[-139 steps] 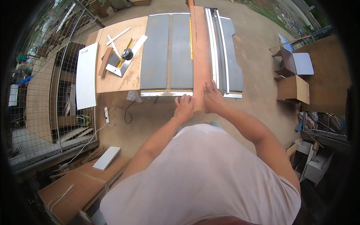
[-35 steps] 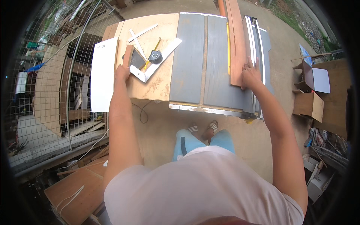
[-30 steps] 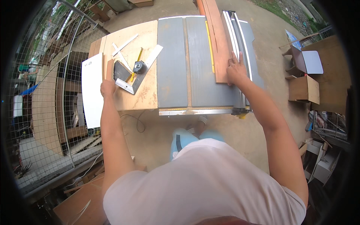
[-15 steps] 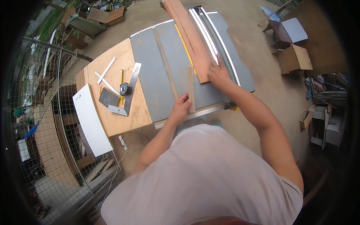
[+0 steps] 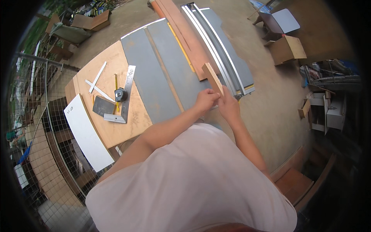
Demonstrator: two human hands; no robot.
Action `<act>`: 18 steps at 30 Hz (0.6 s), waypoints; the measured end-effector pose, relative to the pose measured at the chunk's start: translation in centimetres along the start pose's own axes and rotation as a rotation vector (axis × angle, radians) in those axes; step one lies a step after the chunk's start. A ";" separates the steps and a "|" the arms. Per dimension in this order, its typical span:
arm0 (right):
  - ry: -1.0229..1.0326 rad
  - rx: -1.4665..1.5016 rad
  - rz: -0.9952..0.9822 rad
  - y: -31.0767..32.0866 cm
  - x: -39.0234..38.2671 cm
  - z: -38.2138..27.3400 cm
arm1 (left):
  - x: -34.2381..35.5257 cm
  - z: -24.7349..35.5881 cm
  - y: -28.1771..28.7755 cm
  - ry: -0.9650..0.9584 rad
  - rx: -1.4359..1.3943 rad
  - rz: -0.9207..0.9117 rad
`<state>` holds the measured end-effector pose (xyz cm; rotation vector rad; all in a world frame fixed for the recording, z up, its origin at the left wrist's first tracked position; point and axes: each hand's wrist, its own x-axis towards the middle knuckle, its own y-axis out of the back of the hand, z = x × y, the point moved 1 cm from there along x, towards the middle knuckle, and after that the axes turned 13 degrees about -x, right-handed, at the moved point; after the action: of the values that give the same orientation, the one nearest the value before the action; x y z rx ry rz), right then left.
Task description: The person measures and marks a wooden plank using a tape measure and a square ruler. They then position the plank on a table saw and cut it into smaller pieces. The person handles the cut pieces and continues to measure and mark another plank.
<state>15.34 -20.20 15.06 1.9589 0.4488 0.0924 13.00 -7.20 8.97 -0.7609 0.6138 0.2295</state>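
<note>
A short wooden strip point(image 5: 213, 79) is raised in front of me over the near edge of the grey worktable point(image 5: 143, 65), tilted with its upper end away from me. Around its lower end are the closed fingers of my right hand point(image 5: 228, 105). My left hand point(image 5: 207, 100) meets the right one there, its fingers pinched at the strip's near end; the exact contact is partly hidden. Behind the strip, a long reddish-brown board point(image 5: 181, 34) lies lengthwise on the table, beside silvery-white metal rails point(image 5: 210, 38). A yellow strip point(image 5: 181, 48) runs along the board's left side.
Left of the grey top, a plywood surface point(image 5: 139, 120) bears a tape measure point(image 5: 121, 94), a metal square point(image 5: 127, 87), a dark plate point(image 5: 103, 106) and white strips point(image 5: 97, 77). A white panel point(image 5: 87, 131) leans at its edge, near a wire fence point(image 5: 50, 89). Wooden furniture pieces point(image 5: 286, 50) stand right.
My right hand has left the brown board and come to the wooden strip, which was upright in my left hand. The strip is now lifted, tilted and further right, with both hands together.
</note>
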 end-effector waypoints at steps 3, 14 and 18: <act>-0.108 -0.240 -0.074 1.9 -0.4 0.7 | 0.7 -0.8 -0.4 0.065 0.145 -0.109; 0.024 -0.349 -0.044 0.2 -1.1 2.5 | 3.1 3.6 5.8 -0.247 0.566 0.178; 0.045 -0.356 -0.006 0.0 -1.0 3.0 | 7.3 7.8 8.2 -0.404 0.583 0.379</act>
<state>15.25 -23.17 13.96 1.6080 0.4354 0.1989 18.95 4.01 4.25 -0.0228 0.4010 0.5108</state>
